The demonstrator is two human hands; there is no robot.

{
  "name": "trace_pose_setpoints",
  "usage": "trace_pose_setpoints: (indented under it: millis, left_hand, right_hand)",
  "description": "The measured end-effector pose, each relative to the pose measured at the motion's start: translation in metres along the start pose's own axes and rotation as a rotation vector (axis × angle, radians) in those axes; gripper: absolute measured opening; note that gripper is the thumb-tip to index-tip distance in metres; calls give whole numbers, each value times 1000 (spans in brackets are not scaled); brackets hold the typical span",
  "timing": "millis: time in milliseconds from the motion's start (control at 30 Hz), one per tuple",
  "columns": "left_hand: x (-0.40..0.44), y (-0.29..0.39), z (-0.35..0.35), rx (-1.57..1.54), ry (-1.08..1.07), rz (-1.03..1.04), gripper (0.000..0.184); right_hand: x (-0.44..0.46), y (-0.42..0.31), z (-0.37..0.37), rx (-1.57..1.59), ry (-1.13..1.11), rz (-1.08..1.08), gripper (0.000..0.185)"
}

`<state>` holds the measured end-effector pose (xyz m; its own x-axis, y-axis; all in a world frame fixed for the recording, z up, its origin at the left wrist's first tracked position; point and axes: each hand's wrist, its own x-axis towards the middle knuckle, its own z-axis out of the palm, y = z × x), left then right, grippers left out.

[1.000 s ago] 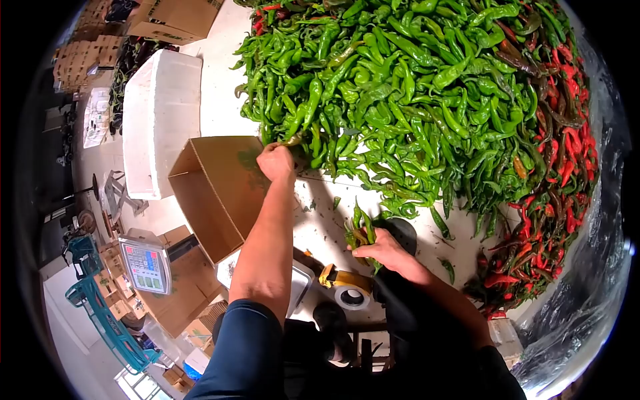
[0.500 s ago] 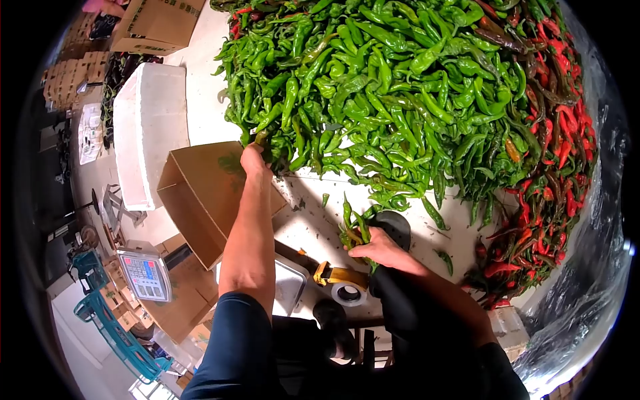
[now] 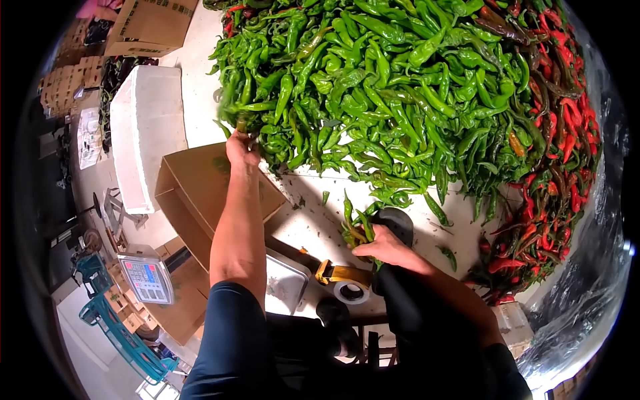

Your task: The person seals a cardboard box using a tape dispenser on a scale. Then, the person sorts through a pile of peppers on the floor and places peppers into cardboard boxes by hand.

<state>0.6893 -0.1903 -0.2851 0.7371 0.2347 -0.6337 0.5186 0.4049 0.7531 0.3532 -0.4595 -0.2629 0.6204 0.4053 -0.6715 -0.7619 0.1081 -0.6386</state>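
Observation:
A large heap of green peppers [image 3: 373, 93] spreads over the white table. At the heap's left edge, my left hand [image 3: 242, 149] has its fingers closed on a green pepper [image 3: 241, 124], partly hidden and with blurred green around it. Low in front of me, my right hand [image 3: 385, 245] is wrapped around several green peppers [image 3: 357, 230], their tips pointing up and away from me. Below my left hand and behind the forearm stands an open cardboard box [image 3: 200, 175], its inside mostly hidden. A dark round object [image 3: 395, 223] sits just behind my right hand.
Red peppers [image 3: 567, 133] line the right side, next to clear plastic film [image 3: 580, 293]. Near me are a yellow tape dispenser [image 3: 343, 273], a tape roll [image 3: 351, 292] and a scale with a keypad display [image 3: 145, 279]. A white foam box [image 3: 148, 137] stands left.
My left hand has moved a little left and away from me along the heap's edge, and peppers there have shifted. My right hand keeps its bunch in nearly the same spot.

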Motion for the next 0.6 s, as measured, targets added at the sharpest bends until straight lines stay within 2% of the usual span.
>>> trace_pose_setpoints:
  millis: [33,100,200,333,500,567,600]
  left_hand:
    - [1,3,2,-85,93,-63,15]
    - [-4,5,11,-192,183,-129,14]
    - [25,-7,-13,-160,34,23,13]
    - [22,-5,-6,14,41,-2,7]
    - [-47,9,30,202,515,214,10]
    - [-74,10,34,120,481,492,12]
    - [-101,15,43,120,440,523,13]
  right_hand:
    - [-1,-1,-1,9,0,9,41]
    - [-2,1,-1,20,0,19,42]
    - [3,7,-1,-5,9,25,44]
    - [8,17,0,-24,29,14,43]
    - [5,0,7,219,36,-39,41]
    - [4,-10,6,238,75,-62,40]
    - [4,-15,5,306,101,-71,39]
